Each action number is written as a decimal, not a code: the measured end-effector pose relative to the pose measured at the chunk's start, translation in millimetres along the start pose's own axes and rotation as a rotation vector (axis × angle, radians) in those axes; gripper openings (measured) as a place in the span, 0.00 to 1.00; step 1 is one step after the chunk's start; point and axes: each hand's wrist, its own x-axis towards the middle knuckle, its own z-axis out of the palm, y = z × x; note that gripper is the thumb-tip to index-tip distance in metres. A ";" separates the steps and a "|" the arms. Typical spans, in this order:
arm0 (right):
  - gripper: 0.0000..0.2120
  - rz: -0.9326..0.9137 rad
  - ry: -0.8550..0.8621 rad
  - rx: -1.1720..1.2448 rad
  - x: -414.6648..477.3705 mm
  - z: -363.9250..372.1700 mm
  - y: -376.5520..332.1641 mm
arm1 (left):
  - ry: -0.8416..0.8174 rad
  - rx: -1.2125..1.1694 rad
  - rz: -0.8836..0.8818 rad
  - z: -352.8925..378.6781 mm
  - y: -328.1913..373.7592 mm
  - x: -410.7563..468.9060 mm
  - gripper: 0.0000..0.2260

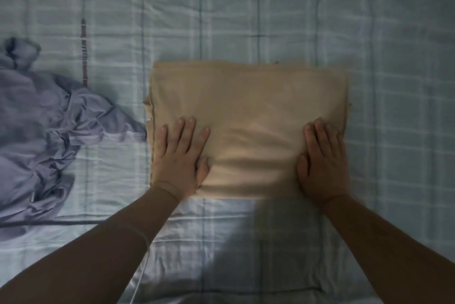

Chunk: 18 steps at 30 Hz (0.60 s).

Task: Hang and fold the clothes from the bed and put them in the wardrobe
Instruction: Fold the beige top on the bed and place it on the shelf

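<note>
A beige garment [248,111] lies folded into a neat rectangle in the middle of the bed. My left hand [181,156] rests flat on its near left corner, fingers spread and pointing away from me. On the near right corner my right hand [322,158] lies flat as well, its fingers close together near the garment's right edge. Neither hand grips the cloth; both press down on top of it. A crumpled lilac garment [49,131] lies in a heap at the left of the bed.
The bed is covered with a pale blue checked sheet [246,20] that fills the whole view. A thin white cord [139,279] runs down from my left forearm. My own shadow falls on the sheet near the front edge.
</note>
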 end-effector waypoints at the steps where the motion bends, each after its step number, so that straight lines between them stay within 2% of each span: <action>1: 0.31 0.016 -0.013 -0.001 0.7 -6.6 -3.4 | -0.009 -0.009 -0.005 -6.5 2.0 -0.6 0.29; 5: 0.28 0.110 0.026 0.010 16.4 -38.0 -14.0 | 0.049 -0.108 -0.024 -30.9 -0.1 7.4 0.27; 9: 0.31 0.065 0.043 0.029 71.1 -53.4 -16.7 | 0.124 -0.129 -0.092 -50.6 -21.2 55.8 0.26; 14: 0.28 0.017 -0.006 -0.143 112.7 -25.9 -7.1 | -0.005 -0.114 -0.120 -32.9 -47.0 91.4 0.28; 18: 0.28 0.016 0.048 -0.155 110.9 -5.2 0.8 | 0.008 -0.108 -0.125 -12.1 -55.4 90.4 0.28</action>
